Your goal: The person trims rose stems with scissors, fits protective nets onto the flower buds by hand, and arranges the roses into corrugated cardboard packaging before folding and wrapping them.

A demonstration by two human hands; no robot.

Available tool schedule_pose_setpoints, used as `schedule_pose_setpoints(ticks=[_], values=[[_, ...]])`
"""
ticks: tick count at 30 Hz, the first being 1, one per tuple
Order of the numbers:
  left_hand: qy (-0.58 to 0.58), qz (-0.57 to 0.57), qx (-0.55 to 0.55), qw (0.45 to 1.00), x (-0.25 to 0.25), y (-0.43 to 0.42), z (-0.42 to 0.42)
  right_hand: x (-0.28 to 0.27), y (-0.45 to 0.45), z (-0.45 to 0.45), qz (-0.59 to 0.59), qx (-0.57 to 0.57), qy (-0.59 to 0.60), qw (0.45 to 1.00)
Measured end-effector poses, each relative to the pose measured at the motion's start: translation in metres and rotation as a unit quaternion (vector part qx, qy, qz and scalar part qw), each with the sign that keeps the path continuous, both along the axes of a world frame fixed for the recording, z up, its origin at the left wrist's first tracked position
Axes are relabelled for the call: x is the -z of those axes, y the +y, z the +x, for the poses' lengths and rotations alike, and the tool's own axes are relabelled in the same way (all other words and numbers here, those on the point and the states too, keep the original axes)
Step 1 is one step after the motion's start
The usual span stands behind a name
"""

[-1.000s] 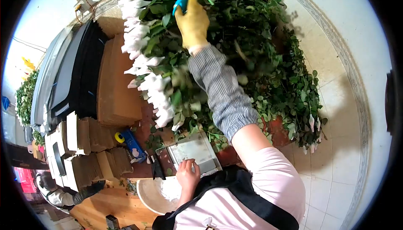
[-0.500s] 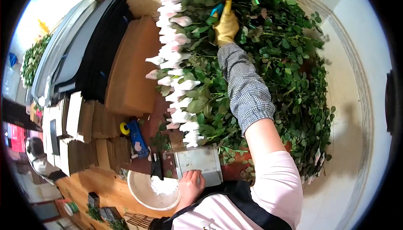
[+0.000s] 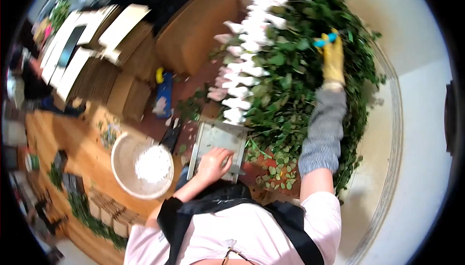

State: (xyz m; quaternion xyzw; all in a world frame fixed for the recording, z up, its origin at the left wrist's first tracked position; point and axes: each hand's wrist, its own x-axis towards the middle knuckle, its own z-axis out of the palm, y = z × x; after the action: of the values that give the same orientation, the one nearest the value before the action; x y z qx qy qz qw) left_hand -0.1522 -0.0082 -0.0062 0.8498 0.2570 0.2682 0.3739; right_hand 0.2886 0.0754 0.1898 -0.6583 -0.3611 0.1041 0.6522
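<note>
My right hand [image 3: 333, 61], in a yellow glove, is closed on a small tool with teal handles [image 3: 325, 40] over the heap of leafy stems [image 3: 290, 76]. White net-covered flower heads [image 3: 249, 57] line the heap's left edge. Bare and with its fingers curled, my left hand [image 3: 214, 163] lies on the grey metal tray [image 3: 220, 136] in front of my body. Whether anything is between its fingers is too small to tell.
A round bowl [image 3: 118, 168] holding white pieces stands left of my left hand. Beyond it are cardboard stacks [image 3: 89, 78], a blue dispenser [image 3: 163, 93] and a large brown box [image 3: 198, 28]. Another person [image 3: 36, 81] is at the far left.
The camera view has swung, shifting the bowl and boxes in it. My right hand has moved across the leaves, away from the flower heads, with the teal tool. My left hand stays at the tray.
</note>
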Motion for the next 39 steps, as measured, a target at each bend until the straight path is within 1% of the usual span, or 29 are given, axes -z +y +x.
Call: schedule_pose_setpoints(ticks=[1,2,4,5,6,8,9,10,11,12,14,15,16,17,18,20,22,23,24,26,27,28,30,31,32,33,34,36,39], values=[[-0.034,-0.104,0.0,0.994,-0.006,0.002,-0.002,-0.01,-0.014,-0.029,-0.042,-0.024,-0.006,0.999],[-0.072,-0.158,-0.016,0.985,-0.007,0.005,-0.004,-0.007,-0.027,-0.057,-0.086,-0.051,-0.01,0.995],[-0.104,-0.268,0.007,0.958,-0.028,0.017,-0.017,0.021,-0.052,-0.133,-0.148,-0.198,-0.098,0.964],[-0.175,-0.348,0.045,0.92,-0.025,0.019,-0.023,0.033,-0.064,-0.178,-0.162,-0.263,-0.135,0.941],[-0.234,-0.429,0.082,0.869,-0.037,0.025,-0.029,0.04,-0.081,-0.219,-0.291,-0.314,-0.065,0.901],[-0.271,-0.48,0.098,0.828,-0.047,0.02,-0.04,0.074,-0.097,-0.281,-0.358,-0.372,-0.088,0.852],[-0.166,-0.382,0.048,0.908,-0.041,0.011,-0.05,0.09,-0.104,-0.312,-0.388,-0.401,-0.102,0.824],[-0.112,-0.459,-0.026,0.881,-0.05,0.011,-0.054,0.115,-0.112,-0.33,-0.32,-0.363,-0.234,0.843],[-0.095,-0.449,-0.061,0.886,-0.038,0.01,-0.064,0.119,-0.113,-0.348,-0.3,-0.356,-0.191,0.864],[-0.077,-0.436,-0.088,0.892,-0.018,0.013,-0.078,0.116,-0.111,-0.36,-0.296,-0.372,-0.091,0.875],[-0.088,-0.504,-0.19,0.838,0.025,0.033,-0.116,0.127,-0.121,-0.37,-0.237,-0.419,0.182,0.858],[0.047,-0.458,-0.245,0.853,-0.007,0.054,-0.127,0.123,-0.126,-0.368,-0.26,-0.394,0.139,0.87],[0.058,-0.187,-0.353,0.915,0.051,0.067,-0.144,0.119,-0.13,-0.362,-0.288,-0.364,0.097,0.881],[0.156,-0.186,-0.32,0.916,0.041,0.091,-0.157,0.13,-0.14,-0.353,-0.298,-0.32,-0.003,0.899],[0.254,-0.108,-0.301,0.913,0.067,0.112,-0.175,0.14,-0.151,-0.345,-0.311,-0.278,-0.077,0.905],[0.384,-0.094,-0.314,0.863,0.095,0.144,-0.185,0.137,-0.169,-0.331,-0.335,-0.224,-0.072,0.912],[0.387,0.026,-0.33,0.86,0.132,0.164,-0.191,0.142,-0.185,-0.321,-0.303,-0.16,-0.055,0.938],[0.43,-0.001,-0.314,0.846,0.138,0.175,-0.186,0.146,-0.191,-0.314,-0.279,-0.128,-0.027,0.951],[0.429,0.008,-0.307,0.85,0.15,0.182,-0.184,0.153,-0.197,-0.307,-0.253,-0.1,-0.001,0.962],[0.391,0.144,-0.312,0.854,0.167,0.194,-0.182,0.178,-0.21,-0.292,-0.169,0.014,0.06,0.984],[0.387,0.066,-0.322,0.861,0.153,0.192,-0.173,0.182,-0.212,-0.28,-0.136,0.092,0.16,0.973],[0.402,0.087,-0.351,0.841,0.162,0.194,-0.171,0.186,-0.213,-0.264,-0.101,0.164,0.256,0.947],[0.493,0.118,-0.335,0.795,0.166,0.19,-0.176,0.202,-0.216,-0.232,0.028,0.286,0.275,0.917],[0.488,0.125,-0.336,0.796,0.149,0.183,-0.17,0.199,-0.212,-0.216,0.066,0.322,0.279,0.902],[0.461,0.068,-0.252,0.848,0.13,0.176,-0.169,0.198,-0.207,-0.204,0.072,0.347,0.287,0.89],[0.429,0.009,-0.163,0.889,0.087,0.156,-0.156,0.205,-0.21,-0.191,-0.004,0.314,0.277,0.908],[0.365,-0.037,-0.163,0.916,0.048,0.131,-0.133,0.215,-0.206,-0.179,-0.038,0.286,0.255,0.923],[0.261,-0.011,-0.164,0.951,0.034,0.108,-0.116,0.212,-0.195,-0.16,-0.1,0.23,0.204,0.946],[0.212,0.018,-0.15,0.965,0.005,0.08,-0.087,0.168,-0.15,-0.167,0.09,0.234,0.321,0.913]])
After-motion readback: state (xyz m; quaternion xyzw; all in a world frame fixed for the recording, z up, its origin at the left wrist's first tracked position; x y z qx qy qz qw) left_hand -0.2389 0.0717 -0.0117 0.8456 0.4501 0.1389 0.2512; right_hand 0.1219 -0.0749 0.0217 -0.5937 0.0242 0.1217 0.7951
